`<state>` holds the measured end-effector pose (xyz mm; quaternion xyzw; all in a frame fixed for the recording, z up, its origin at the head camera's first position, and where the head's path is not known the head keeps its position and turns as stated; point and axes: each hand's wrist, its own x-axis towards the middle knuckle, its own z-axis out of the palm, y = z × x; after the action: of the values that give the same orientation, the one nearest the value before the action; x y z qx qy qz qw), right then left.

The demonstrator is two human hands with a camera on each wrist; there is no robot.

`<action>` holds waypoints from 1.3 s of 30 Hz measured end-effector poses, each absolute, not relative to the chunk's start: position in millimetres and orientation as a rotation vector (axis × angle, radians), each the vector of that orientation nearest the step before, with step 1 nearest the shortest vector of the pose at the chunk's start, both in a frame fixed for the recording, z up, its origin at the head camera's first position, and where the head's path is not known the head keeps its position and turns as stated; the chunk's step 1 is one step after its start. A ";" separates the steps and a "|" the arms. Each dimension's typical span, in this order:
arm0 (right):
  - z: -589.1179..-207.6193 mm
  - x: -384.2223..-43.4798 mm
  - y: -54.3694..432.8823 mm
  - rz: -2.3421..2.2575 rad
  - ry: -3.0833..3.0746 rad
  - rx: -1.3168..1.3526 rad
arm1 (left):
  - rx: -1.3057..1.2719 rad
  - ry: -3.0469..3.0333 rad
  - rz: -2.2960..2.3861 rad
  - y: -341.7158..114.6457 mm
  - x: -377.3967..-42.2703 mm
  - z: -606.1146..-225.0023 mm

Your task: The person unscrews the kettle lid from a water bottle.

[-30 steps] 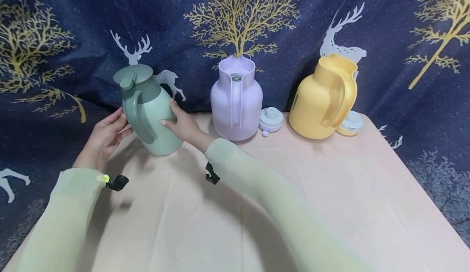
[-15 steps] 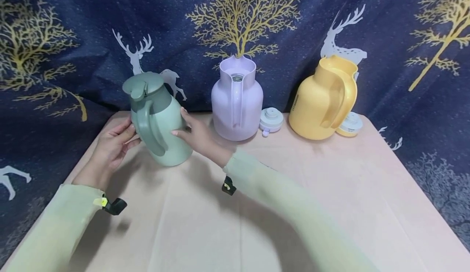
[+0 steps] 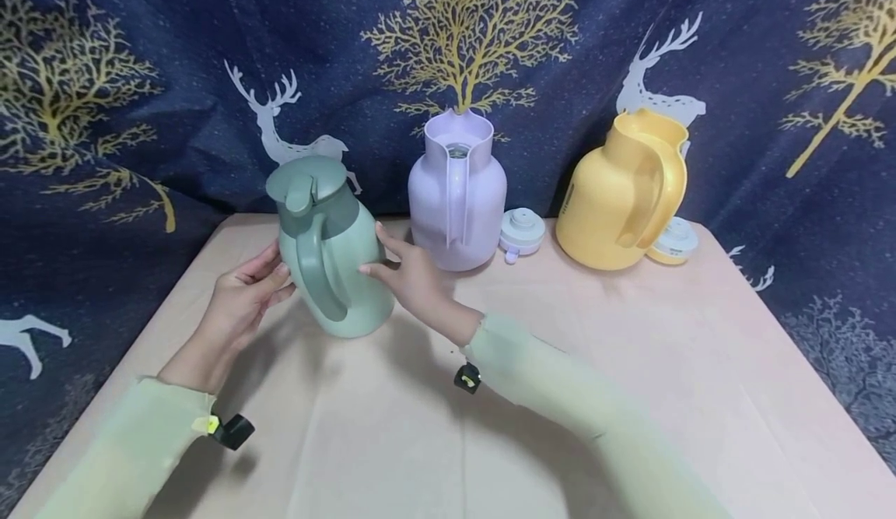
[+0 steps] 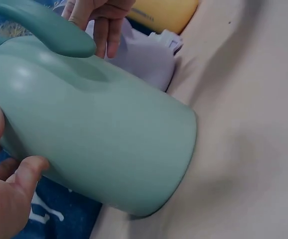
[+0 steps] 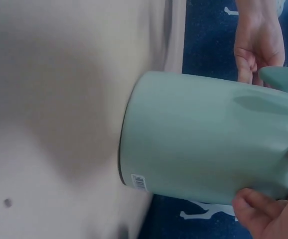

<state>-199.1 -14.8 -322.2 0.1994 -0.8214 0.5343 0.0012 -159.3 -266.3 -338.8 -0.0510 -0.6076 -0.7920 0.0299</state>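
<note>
A pale green thermos jug with a darker green lid is at the left of the table, its handle facing me. It tilts a little, its top leaning left. My left hand holds its left side with thumb and fingers, while my right hand grips the right side, thumb toward me. In the left wrist view the jug's body lies between both hands, its base close to the table. A small barcode label shows near the base in the right wrist view.
A lilac jug without its lid stands right of the green one, a grey-and-lilac stopper lid beside it. Farther right is an open yellow jug with its lid behind. A dark blue patterned cloth hangs behind the table.
Both hands have brought the green jug toward me and to the right, and its handle has turned to face me more directly. The lilac and yellow jugs stay put.
</note>
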 end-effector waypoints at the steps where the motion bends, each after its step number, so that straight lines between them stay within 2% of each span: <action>1: -322.7 -197.1 -12.5 1.683 -2.568 0.628 | -0.142 -1.910 -2.409 -264.5 -157.4 -338.9; 16: -344.3 -172.7 -1.0 2.042 -2.254 0.649 | 0.017 -2.048 -2.244 -241.0 -134.4 -340.3; 23: -342.3 -160.2 16.8 2.051 -2.246 0.581 | -0.010 -1.965 -2.299 -222.3 -127.8 -341.9; 39: -342.2 -142.5 45.3 2.091 -2.257 0.406 | 0.137 -2.080 -2.258 -193.9 -115.5 -337.7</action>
<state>-142.5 45.3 -342.2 0.1309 -0.7272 0.6735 0.0191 -115.5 -193.9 -337.7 0.0445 -0.6765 -0.7343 0.0344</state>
